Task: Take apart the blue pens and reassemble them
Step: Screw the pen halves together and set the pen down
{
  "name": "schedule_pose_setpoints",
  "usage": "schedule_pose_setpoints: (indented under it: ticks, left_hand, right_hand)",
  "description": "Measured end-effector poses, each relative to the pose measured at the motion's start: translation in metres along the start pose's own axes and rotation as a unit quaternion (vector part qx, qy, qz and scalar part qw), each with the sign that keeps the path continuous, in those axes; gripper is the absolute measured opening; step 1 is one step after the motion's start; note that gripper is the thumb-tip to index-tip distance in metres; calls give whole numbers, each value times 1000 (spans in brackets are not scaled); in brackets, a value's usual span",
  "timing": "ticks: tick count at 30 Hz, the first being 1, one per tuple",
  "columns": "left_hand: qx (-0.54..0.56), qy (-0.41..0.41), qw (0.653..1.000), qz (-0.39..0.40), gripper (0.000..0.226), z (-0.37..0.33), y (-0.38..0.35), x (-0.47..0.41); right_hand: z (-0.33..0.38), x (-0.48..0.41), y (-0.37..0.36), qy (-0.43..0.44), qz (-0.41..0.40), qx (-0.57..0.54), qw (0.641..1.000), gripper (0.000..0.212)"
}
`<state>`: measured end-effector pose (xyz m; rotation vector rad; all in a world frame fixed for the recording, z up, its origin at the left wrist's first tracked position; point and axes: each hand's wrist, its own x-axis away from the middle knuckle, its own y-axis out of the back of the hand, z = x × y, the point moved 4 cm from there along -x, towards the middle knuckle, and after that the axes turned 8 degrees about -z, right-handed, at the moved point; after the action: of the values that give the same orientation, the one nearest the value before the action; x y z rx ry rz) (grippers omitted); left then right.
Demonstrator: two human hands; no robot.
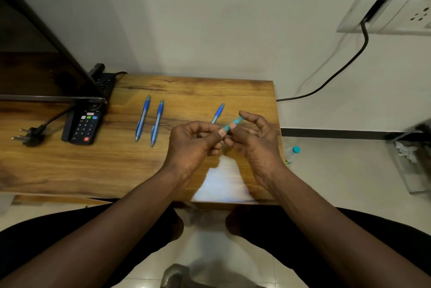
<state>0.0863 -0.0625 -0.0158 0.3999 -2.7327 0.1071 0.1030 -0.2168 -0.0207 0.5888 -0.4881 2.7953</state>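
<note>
- at mid-frame the left hand (193,143) and right hand (255,141) both pinched one blue pen (234,123) above the table (70,166).
- a pair of pens (142,118) lay centre left, and a single pen (218,113) lay just behind the hands.
- the step looked like twisting the barrel; the next move called for a steady counter-twist.

A wooden table (70,171) with dark, streaky grain stands against a plain white wall (210,19), and a bright patch of reflected light (224,182) lies on its near edge. On the wall above and to the right of the table sits a white socket panel (384,12), from which a black cable (338,73) hangs down and reaches the table's right edge near the far corner. Right of the table the floor (338,171) is pale tile, with a black skirting strip (331,131) along the wall's foot. A dark screen (23,31) stands over the table's left end.
</note>
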Motion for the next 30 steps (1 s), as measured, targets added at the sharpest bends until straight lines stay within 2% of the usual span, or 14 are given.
schedule_pose_setpoints:
  ticks: [3,6,10,14,18,20,22,24,28,30]
  left_hand:
    - [14,3,999,43,20,-2,-4,2]
    - [-2,-19,999,49,21,-4,-8,3]
    - [-48,-42,998,16,17,-5,-8,-2]
    - [-122,-80,989,18,17,0,-13,-3]
    - [-192,-120,973,49,17,1,-20,1]
    - [-238,-143,960,36,17,-3,-15,-3]
    - [-286,-157,945,20,15,-8,-6,-9]
    - [-322,-152,934,24,13,-12,4,-15]
    - [-391,-141,908,51,14,-19,18,-19]
    - [-420,-145,894,51,17,-23,24,-20]
  right_hand:
    - [2,-2,2,-20,9,-8,1000,37]
    - [0,-4,2,-57,30,2,998,38]
    - [8,-10,8,-1,23,145,989,37]
    - [10,-15,19,-74,14,56,996,42]
    - [8,-18,25,-127,-3,49,991,29]
    - [11,-27,36,-81,-50,147,985,17]
    - [15,-40,49,19,-99,332,938,14]
    - [18,-44,54,76,-108,448,884,17]
    - [21,-41,51,114,-98,515,844,17]
    - [24,-40,50,129,-98,525,836,14]
